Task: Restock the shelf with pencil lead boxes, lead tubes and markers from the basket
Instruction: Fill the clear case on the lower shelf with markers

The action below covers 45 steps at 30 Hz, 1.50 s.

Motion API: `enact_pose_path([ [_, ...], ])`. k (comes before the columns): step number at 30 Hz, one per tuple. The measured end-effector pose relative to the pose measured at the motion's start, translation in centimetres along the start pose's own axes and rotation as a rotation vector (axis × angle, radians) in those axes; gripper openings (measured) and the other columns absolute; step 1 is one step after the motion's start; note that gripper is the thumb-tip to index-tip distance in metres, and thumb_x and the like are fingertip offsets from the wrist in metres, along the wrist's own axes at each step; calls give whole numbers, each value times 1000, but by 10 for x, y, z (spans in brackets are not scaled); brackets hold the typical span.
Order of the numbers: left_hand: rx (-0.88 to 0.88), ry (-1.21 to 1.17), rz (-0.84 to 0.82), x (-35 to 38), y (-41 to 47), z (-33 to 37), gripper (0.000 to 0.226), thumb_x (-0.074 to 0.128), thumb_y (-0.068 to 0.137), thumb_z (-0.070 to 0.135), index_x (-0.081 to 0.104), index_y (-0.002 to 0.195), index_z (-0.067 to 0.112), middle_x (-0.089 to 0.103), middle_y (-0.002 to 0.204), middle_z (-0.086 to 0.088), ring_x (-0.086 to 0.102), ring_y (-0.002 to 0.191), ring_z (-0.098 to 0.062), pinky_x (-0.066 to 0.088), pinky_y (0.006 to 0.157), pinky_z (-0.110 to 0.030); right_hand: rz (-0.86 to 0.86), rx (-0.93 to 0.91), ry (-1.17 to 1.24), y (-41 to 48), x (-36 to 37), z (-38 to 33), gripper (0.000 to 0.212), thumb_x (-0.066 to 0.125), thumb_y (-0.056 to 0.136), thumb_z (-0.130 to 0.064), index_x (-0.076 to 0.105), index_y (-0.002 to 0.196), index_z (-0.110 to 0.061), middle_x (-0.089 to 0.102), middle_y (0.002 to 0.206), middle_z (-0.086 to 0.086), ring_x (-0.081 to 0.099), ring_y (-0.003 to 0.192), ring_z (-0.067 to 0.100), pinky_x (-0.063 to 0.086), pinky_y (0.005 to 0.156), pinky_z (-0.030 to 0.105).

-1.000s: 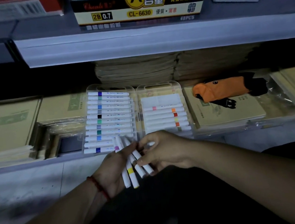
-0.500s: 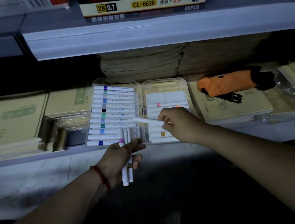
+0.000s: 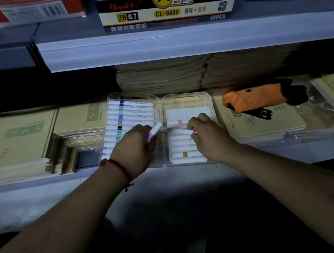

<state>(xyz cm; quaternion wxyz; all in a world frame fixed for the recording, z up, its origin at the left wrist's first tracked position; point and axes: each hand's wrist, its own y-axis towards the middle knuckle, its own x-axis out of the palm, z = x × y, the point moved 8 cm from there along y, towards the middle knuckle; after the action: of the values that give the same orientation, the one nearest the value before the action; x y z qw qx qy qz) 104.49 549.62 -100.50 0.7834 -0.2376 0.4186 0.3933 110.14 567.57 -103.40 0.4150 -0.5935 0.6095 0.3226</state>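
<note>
A person's left hand, a red bracelet at the wrist, grips a pink marker in curled fingers, its white end pointing up and away toward the right hand. Both hands are over an open clear case on the lower shelf. Beyond and beneath the left hand, one half of the case holds a row of markers with coloured bands. The right hand's fingers curl down over the other half, where more capped pens lie side by side under and just before its knuckles. A blurred white marker lies between the two hands, one end at the right fingertips; whether those fingers pinch it cannot be told. Past the right hand, on its outer side, an orange pouch rests on a stack of notebooks. Outside the left hand, brown pads are piled. Above both hands, on the upper shelf, stands a lead box marked 2B 0.7.
</note>
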Motion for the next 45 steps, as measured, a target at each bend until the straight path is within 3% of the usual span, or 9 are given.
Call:
enact_pose_path([
  [3, 130, 204, -117, 22, 9, 9, 30, 51, 101, 28, 57, 129, 19, 50, 136, -4, 64, 98, -30, 53, 79, -41, 51, 30, -28, 8, -14, 10, 23, 55, 94, 1, 58, 113, -9, 47, 115, 8, 56, 100, 28, 51, 85, 43],
  [6, 107, 362, -259, 46, 16, 6, 63, 52, 100, 23, 27, 157, 32, 6, 168, -2, 63, 114, -30, 53, 86, -37, 88, 70, -49, 20, -28, 22, 23, 54, 92, 2, 61, 110, -10, 49, 116, 6, 56, 102, 26, 50, 86, 39],
  [9, 33, 458, -357, 61, 22, -5, 76, 50, 100, 20, 6, 158, 42, -19, 167, -8, 64, 110, -28, 50, 79, -34, 120, 102, -49, 33, -34, 35, 24, 57, 92, 3, 64, 110, -11, 51, 122, 6, 57, 103, 26, 51, 85, 37],
  [19, -46, 475, -458, 70, -8, -7, 81, 49, 98, 17, 0, 159, 39, -31, 161, -14, 65, 107, -32, 45, 72, -33, 119, -50, -25, 39, -16, 36, 19, 61, 94, -2, 71, 109, -10, 56, 113, 5, 60, 94, 28, 53, 80, 42],
  [25, -11, 479, -440, 67, -17, -10, 78, 48, 101, 19, 0, 158, 42, -31, 162, -12, 67, 102, -27, 53, 70, -33, 110, -156, -417, 28, -13, 16, 44, 71, 71, 10, 78, 109, -11, 67, 106, 8, 63, 98, 34, 56, 78, 41],
  [30, -16, 451, -434, 64, -16, -12, 77, 48, 100, 18, 3, 158, 43, -29, 163, -9, 67, 98, -25, 59, 77, -40, -114, -31, -592, 18, 7, 4, 61, 49, 92, -2, 37, 151, -3, 36, 157, 16, 34, 144, 33, 30, 120, 41],
  [34, -15, 459, -426, 62, -13, -13, 79, 49, 99, 17, 4, 158, 46, -28, 164, -7, 66, 101, -24, 59, 78, -38, -229, 74, -475, 1, 26, 4, 64, 33, 107, -21, -1, 158, -4, -10, 166, 20, -12, 153, 34, 2, 125, 42],
  [38, -7, 473, -427, 59, -11, -15, 78, 49, 100, 21, 4, 157, 47, -28, 164, -5, 65, 104, -24, 59, 79, -38, -291, 46, -407, -1, 29, 10, 70, 20, 107, -50, -7, 160, -11, -21, 164, 15, -25, 151, 29, -6, 124, 40],
  [45, 26, 457, -422, 54, -8, -14, 72, 48, 101, 25, 9, 158, 45, -24, 165, -7, 65, 110, -26, 56, 81, -35, -304, 17, -385, 6, 29, 12, 73, 22, 105, -55, 1, 160, -12, -11, 166, 16, -15, 153, 29, -3, 126, 42],
])
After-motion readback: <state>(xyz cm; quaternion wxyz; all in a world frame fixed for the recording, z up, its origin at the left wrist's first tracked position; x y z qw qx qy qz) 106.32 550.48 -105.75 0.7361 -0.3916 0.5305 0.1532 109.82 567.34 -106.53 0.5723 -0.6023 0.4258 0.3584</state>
